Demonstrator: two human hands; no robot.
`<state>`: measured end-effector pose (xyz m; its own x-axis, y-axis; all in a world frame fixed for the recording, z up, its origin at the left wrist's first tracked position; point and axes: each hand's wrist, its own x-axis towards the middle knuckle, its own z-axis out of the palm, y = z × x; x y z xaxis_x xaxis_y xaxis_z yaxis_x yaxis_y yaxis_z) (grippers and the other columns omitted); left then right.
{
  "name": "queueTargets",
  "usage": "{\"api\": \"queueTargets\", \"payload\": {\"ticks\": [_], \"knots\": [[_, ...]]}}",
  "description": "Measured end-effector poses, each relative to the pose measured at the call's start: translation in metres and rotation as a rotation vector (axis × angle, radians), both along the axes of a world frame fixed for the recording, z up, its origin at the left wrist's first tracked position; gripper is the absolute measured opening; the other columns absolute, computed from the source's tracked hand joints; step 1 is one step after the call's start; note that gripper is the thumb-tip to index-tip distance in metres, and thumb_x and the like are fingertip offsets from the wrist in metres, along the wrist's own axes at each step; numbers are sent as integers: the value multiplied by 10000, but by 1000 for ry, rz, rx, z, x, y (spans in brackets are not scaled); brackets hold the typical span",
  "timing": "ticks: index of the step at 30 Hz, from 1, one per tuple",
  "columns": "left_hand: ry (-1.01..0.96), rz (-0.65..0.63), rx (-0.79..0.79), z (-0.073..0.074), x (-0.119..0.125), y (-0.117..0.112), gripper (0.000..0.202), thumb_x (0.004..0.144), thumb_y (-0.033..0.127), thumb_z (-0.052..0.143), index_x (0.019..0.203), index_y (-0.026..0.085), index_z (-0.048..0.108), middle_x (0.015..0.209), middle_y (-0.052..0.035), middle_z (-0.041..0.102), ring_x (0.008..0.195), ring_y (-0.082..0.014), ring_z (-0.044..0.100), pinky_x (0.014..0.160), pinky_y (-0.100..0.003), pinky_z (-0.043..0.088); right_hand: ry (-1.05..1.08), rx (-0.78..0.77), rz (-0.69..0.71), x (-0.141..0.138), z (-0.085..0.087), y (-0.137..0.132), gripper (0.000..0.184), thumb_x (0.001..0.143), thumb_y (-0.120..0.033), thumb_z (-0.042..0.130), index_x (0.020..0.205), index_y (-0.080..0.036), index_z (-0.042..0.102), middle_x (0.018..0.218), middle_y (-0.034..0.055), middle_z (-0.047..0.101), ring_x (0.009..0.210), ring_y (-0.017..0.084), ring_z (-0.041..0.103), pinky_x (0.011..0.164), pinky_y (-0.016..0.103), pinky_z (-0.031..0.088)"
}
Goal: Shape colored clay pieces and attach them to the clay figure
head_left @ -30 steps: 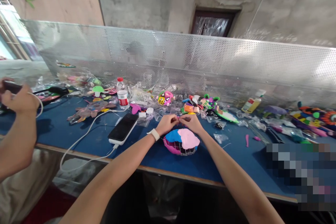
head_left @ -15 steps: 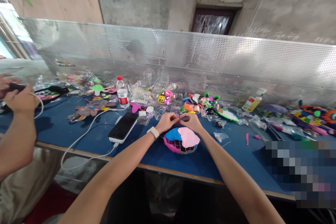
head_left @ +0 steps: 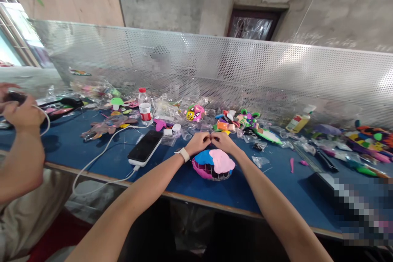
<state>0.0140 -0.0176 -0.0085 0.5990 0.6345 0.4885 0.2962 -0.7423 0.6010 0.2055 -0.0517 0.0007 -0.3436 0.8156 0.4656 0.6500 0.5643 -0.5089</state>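
Note:
My left hand (head_left: 199,143) and my right hand (head_left: 223,142) meet fingertip to fingertip just behind a wire-mesh dome (head_left: 212,164) covered in blue, light pink and magenta clay. Both hands pinch something tiny between them; it is too small to name. A white band sits on my left wrist (head_left: 183,154). The dome rests on the blue table (head_left: 172,180), directly under my wrists.
A phone on a white power bank (head_left: 145,149) lies left of my hands, its cable trailing off the edge. A water bottle (head_left: 145,108), clay figures, plastic bags and a yellow bottle (head_left: 297,123) crowd the back. Another person's hand (head_left: 19,111) holds a phone at far left.
My hands stay pinched together at the same spot. The view has shifted slightly; the other person's hand moved a little.

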Motion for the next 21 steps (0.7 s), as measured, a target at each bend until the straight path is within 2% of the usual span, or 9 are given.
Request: {"api": "queueTargets", "payload": {"ticks": [7, 10, 13, 15, 17, 19, 21], "knots": [[-20, 46, 70, 7, 0, 0, 280, 919, 178, 547, 655, 207, 456, 622, 16, 500, 605, -147, 470, 628, -291, 316, 76, 33, -77, 10, 7, -3, 229, 805, -179, 551, 592, -228, 485, 564, -28, 523, 563, 138, 454, 571, 272, 346], [12, 7, 71, 9, -3, 0, 254, 927, 187, 537, 679, 205, 483, 651, 9, 523, 629, -150, 494, 645, -286, 349, 86, 27, -109, 11, 7, -6, 246, 789, -186, 574, 579, -232, 454, 550, -35, 501, 555, 135, 441, 564, 272, 351], [18, -56, 89, 12, -7, -2, 218, 951, 201, 502, 735, 200, 525, 730, -10, 572, 709, -161, 545, 711, -286, 413, 167, -32, -107, 9, 4, -10, 200, 799, -205, 561, 609, -229, 501, 596, -23, 575, 575, 144, 517, 587, 273, 416], [0, -104, 94, 13, -9, -5, 144, 957, 204, 497, 829, 195, 564, 824, -29, 612, 788, -173, 586, 781, -295, 460, 266, -115, -65, 9, 2, -11, 176, 806, -233, 564, 634, -231, 528, 632, -14, 622, 611, 161, 600, 623, 284, 491], [-22, -128, 109, 14, -11, -7, 80, 932, 211, 553, 998, 184, 591, 969, -60, 638, 879, -191, 618, 852, -315, 501, 408, -208, -16, 9, 0, -11, 173, 809, -285, 595, 652, -235, 544, 670, -8, 655, 646, 180, 666, 676, 321, 575], [-20, -101, 159, 16, -12, -7, 291, 900, 246, 643, 1175, 176, 578, 1134, -104, 629, 1027, -230, 630, 961, -359, 518, 536, -282, 14, 11, -1, -10, 202, 805, -352, 646, 664, -239, 556, 695, -4, 672, 655, 199, 702, 707, 374, 632], [6, -31, 220, 20, -14, -5, 382, 913, 294, 674, 1264, 185, 569, 1253, -134, 602, 1196, -274, 594, 1087, -416, 481, 602, -314, 9, 14, -3, -7, 245, 794, -414, 694, 674, -243, 567, 696, 1, 681, 647, 217, 721, 699, 411, 659]]}}
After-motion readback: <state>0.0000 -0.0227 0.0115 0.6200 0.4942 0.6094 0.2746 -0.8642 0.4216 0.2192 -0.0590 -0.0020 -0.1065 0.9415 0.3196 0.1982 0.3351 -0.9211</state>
